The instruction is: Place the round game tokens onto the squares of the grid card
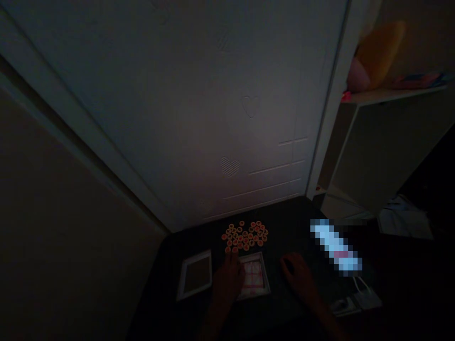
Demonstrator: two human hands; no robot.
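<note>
Several small round tokens, orange-red with dark marks and pale rims, lie in a loose cluster on the dark tabletop. My left hand reaches to the near edge of this cluster, its fingertips stretched out against the closest tokens. Partly under that hand is a white-edged open box with a pink-and-white patterned inside. To its left lies a similar white-rimmed tray or lid. My right hand rests on the table right of the box, loosely curled, a dark gap between thumb and fingers. Nothing shows in it.
A bright, pixelated oblong is on the right side of the table. White cords and a pale flat item lie below it. A pale panel with embossed hearts rises behind the table. A shelf unit stands at right.
</note>
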